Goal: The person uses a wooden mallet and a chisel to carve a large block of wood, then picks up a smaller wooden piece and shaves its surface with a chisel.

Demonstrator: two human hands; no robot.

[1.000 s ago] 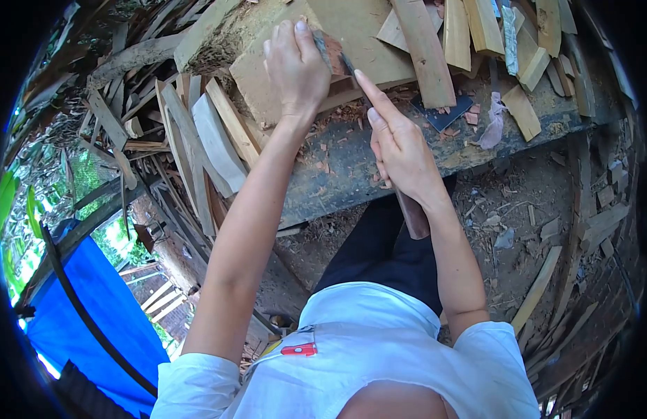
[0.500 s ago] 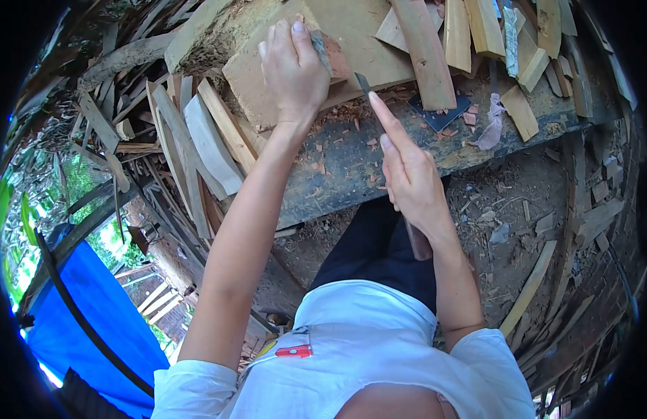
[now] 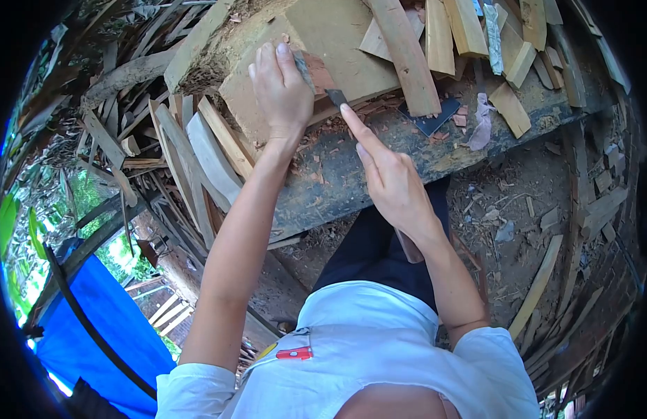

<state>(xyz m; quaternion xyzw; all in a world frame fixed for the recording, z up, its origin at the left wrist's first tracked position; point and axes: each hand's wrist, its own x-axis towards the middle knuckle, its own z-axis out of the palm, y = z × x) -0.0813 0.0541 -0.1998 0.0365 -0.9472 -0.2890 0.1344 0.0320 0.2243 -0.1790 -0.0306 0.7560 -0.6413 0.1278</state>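
My left hand [image 3: 283, 92] is closed around a small reddish wooden block [image 3: 319, 72], pressing it down on a large pale wooden slab [image 3: 337, 35]. In my right hand [image 3: 397, 180] is a knife [image 3: 335, 98] with a dark blade and a brown handle whose end sticks out below the palm. My index finger lies stretched along the back of the blade. The blade's tip meets the near right end of the block. Reddish shavings lie on the slab and on the dark bench beam [image 3: 323, 195] below.
Several wood strips [image 3: 407, 63] lean at the back right, near a dark square sheet [image 3: 432, 117] and a pinkish rag [image 3: 481, 123]. Offcuts [image 3: 213, 157] are piled at the left. A blue tarp [image 3: 103, 328] hangs at lower left. Scraps litter the ground [image 3: 508, 202].
My right hand has brought the knife left and slightly down, from apart from the block to its end. My left hand and the block have shifted a little left and down.
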